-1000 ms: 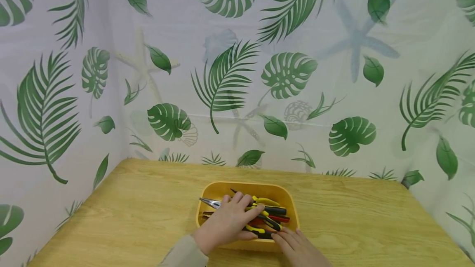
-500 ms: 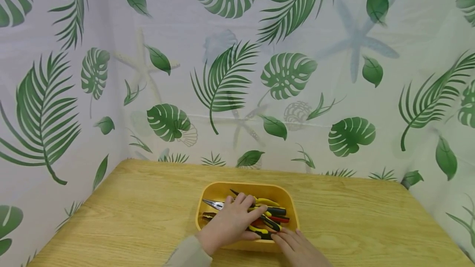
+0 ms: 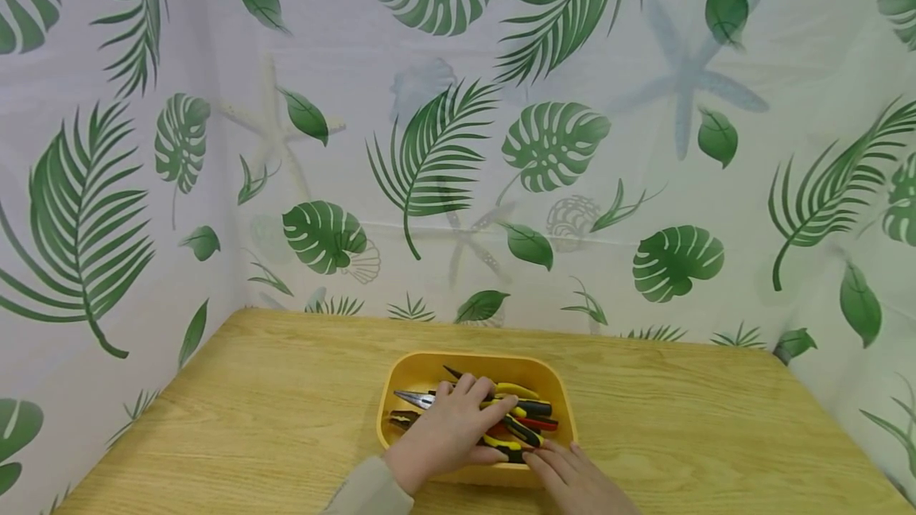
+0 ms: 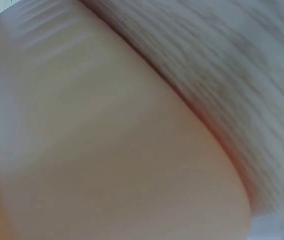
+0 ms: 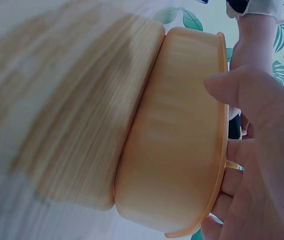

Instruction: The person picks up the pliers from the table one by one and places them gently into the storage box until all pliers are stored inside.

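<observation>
In the head view, a yellow plastic bin holds several pliers with yellow, black and red handles. My left hand reaches in from the near left, fingers bent over a pair of needle-nose pliers. The silver jaws of these pliers point left; the handles are partly hidden under the hand. My right hand holds the bin's near right rim. In the right wrist view its fingers go over the rim and its thumb lies by the outer wall. Only the blurred bin wall shows in the left wrist view.
Beside the left hand in the bin lie pliers with dark brownish jaws. A red handle shows at the right. The bin stands on a wood-grain table. Leaf-printed cloth hangs behind the table and along its sides.
My left hand has shifted slightly right, and the needle-nose pliers' tip has moved right and lower in the bin with it. The right hand has stayed at the rim.
</observation>
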Action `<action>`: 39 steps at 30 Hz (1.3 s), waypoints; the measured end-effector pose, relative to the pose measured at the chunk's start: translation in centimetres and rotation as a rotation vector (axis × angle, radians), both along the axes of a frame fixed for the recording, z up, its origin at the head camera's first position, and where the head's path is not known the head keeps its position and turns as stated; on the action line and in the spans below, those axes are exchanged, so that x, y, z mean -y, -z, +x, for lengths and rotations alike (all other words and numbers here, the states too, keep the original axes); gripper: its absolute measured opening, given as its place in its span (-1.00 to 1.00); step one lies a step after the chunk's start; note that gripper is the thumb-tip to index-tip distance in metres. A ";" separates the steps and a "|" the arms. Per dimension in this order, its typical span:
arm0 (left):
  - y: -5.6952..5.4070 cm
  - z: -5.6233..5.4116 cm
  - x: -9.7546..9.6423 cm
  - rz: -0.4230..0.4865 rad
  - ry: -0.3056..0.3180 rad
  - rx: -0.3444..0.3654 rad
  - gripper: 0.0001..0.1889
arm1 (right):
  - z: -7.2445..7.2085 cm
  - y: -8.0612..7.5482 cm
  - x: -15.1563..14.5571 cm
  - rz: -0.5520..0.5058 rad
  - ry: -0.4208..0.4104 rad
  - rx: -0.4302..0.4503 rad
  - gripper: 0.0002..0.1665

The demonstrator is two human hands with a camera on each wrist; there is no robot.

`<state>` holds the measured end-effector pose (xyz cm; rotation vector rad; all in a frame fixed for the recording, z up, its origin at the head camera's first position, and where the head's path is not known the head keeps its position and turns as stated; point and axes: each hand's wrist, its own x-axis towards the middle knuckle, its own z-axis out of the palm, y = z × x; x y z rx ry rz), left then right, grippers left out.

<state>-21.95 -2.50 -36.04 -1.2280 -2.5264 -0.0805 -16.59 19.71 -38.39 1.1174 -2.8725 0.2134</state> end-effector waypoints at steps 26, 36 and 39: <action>0.4 -0.2 0.0 0.039 -0.044 0.073 -0.37 | 0.3 -0.2 0.2 -0.010 -0.007 -0.059 -0.12; 0.6 -0.5 0.0 0.030 -0.057 0.156 -0.36 | 0.3 -0.1 0.1 -0.009 -0.011 -0.061 -0.13; 0.6 -0.6 -0.1 0.020 -0.061 0.179 -0.36 | 0.3 -0.1 0.1 -0.006 -0.012 -0.063 -0.13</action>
